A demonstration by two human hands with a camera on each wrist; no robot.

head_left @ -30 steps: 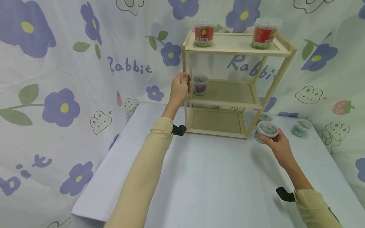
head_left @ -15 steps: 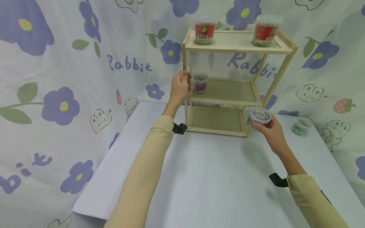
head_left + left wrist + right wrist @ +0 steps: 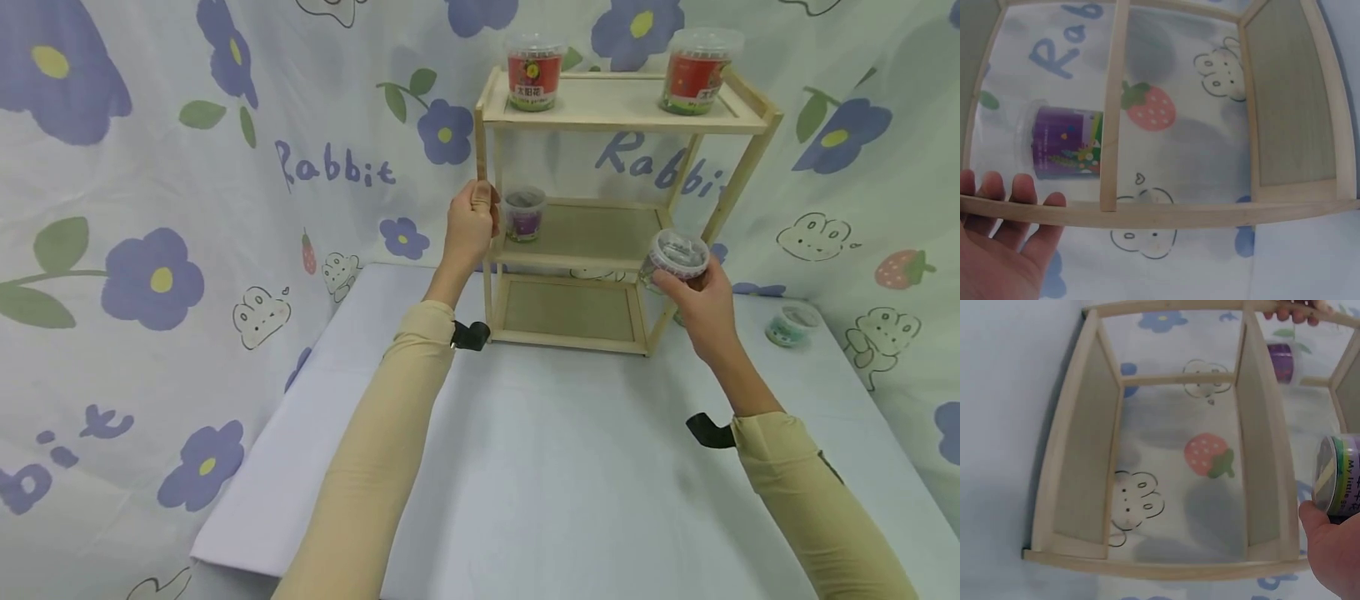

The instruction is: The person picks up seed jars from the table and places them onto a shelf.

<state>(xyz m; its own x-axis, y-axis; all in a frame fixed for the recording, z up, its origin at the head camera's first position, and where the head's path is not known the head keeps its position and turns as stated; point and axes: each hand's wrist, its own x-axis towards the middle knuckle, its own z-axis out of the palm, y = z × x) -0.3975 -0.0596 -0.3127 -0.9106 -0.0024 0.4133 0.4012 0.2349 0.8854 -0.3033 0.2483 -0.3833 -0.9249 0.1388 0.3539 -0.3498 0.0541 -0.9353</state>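
My left hand (image 3: 471,223) grips the front left post of a three-tier wooden shelf rack (image 3: 480,154); in the left wrist view, fingers (image 3: 1022,190) curl round it. My right hand (image 3: 707,312) holds a clear lidded plastic cup (image 3: 678,254) off the table, in front of the rack's right side near middle-shelf height. That cup's label (image 3: 1350,475) looks purple and green in the right wrist view. Beside my left hand, a purple-labelled cup (image 3: 523,217) stands on the left end of the middle shelf. Two red-labelled cups (image 3: 534,77) stand apart on the top shelf.
On the white table (image 3: 555,450), a cup with a greenish label (image 3: 792,327) stands to the right of the rack. Another cup (image 3: 679,318) is mostly hidden behind my right hand. A patterned cloth (image 3: 330,208) hangs behind the rack.
My right hand has raised the cup from near the table beside the rack, moving up and slightly left toward the middle shelf. My left hand keeps its grip on the post.
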